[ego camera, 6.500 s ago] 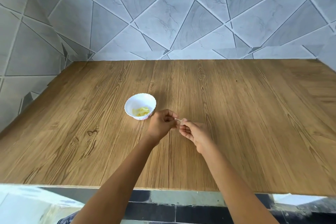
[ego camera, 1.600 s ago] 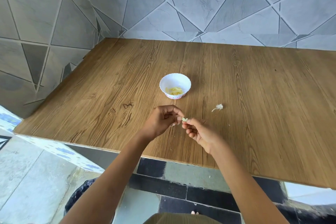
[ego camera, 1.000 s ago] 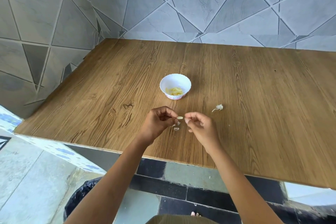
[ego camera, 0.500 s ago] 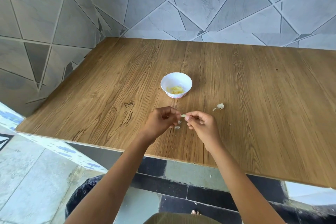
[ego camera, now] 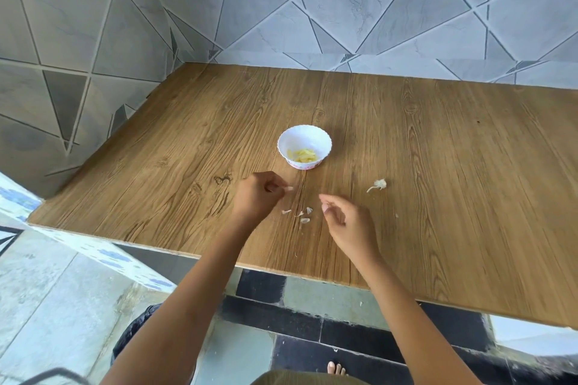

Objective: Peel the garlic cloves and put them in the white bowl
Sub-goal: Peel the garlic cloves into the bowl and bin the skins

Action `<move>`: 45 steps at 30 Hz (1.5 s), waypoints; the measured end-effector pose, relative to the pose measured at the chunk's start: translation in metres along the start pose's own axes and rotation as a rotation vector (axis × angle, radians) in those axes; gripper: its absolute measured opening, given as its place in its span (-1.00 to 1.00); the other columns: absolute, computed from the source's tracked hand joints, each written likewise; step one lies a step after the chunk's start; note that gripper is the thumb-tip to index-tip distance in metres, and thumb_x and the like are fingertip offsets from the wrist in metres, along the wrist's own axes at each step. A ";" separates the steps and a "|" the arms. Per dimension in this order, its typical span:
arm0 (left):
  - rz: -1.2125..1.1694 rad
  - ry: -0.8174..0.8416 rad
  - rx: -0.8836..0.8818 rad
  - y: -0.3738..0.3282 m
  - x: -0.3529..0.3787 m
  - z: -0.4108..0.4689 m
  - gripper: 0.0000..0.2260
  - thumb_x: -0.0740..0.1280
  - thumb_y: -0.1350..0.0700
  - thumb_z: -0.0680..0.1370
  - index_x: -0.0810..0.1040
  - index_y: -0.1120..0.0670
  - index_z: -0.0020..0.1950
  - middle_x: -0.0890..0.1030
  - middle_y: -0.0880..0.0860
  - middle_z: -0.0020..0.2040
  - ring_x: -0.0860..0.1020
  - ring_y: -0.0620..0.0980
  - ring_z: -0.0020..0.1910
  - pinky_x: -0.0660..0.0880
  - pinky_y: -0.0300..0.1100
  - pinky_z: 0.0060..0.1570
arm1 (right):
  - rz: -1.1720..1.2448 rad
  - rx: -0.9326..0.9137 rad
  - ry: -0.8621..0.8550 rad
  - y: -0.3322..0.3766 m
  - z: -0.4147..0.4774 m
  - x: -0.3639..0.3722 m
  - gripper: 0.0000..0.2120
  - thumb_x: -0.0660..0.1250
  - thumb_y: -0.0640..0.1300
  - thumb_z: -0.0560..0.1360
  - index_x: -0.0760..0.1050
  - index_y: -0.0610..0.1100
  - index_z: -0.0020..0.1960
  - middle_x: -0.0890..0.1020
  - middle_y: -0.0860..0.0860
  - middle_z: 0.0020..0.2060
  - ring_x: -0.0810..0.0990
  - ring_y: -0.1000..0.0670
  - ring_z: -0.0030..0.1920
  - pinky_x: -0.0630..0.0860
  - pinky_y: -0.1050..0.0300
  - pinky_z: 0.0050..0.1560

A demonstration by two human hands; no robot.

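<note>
The white bowl stands mid-table with several yellowish peeled garlic cloves in its bottom. My left hand hovers just in front of the bowl and pinches a small pale garlic clove at its fingertips. My right hand is apart from it, lower right, fingers loosely curled, holding nothing I can make out. Several bits of peeled skin lie on the wood between the two hands.
A scrap of garlic root and skin lies right of the bowl. The wooden table meets grey tiled walls at the back and left. Its front edge runs below my forearms, with floor beneath.
My hands have drawn apart: the left kept the clove and moved up-left toward the bowl, the right pulled back. More skin pieces now lie on the table.
</note>
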State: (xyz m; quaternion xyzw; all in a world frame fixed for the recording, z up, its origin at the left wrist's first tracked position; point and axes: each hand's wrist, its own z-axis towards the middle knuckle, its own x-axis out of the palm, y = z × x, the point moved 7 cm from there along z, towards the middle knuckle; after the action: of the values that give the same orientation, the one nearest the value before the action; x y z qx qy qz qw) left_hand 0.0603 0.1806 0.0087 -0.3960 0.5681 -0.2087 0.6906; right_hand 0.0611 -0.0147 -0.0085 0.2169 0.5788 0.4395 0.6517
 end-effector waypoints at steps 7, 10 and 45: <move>0.334 -0.062 -0.035 0.019 -0.016 0.014 -0.89 0.35 0.25 0.46 0.65 0.12 -0.09 0.67 0.09 -0.16 0.61 0.11 -0.15 0.53 -0.09 -0.23 | -0.548 -0.075 -0.014 -0.027 -0.020 0.006 -0.57 0.15 0.01 0.54 0.53 -0.24 0.24 0.52 -0.19 0.27 0.47 -0.19 0.31 0.25 -0.12 0.32; 0.340 -0.035 0.079 0.004 -0.007 0.003 -0.79 0.31 0.32 0.46 0.67 0.13 0.00 0.67 0.08 -0.03 0.62 0.05 -0.14 0.46 -0.23 -0.20 | -0.526 -0.089 -0.013 -0.026 -0.020 0.007 -0.51 0.07 0.04 0.53 0.53 -0.24 0.23 0.52 -0.18 0.27 0.46 -0.19 0.31 0.28 -0.14 0.33; 0.238 0.393 0.616 -0.131 0.105 -0.053 -0.81 0.35 0.30 0.43 0.69 0.10 -0.05 0.71 0.02 -0.15 0.62 -0.08 -0.20 0.43 -0.37 -0.20 | 1.669 1.016 -0.367 -0.038 -0.034 -0.025 -0.71 0.10 -0.23 0.61 0.47 -0.30 -0.21 0.54 -0.09 -0.51 0.49 0.04 -0.49 0.48 0.25 -0.47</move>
State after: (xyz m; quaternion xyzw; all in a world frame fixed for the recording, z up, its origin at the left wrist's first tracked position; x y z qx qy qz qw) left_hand 0.0589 0.0080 0.0445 -0.0535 0.6422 -0.3599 0.6747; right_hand 0.0428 -0.0628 -0.0325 0.8727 0.2504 0.4169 0.0427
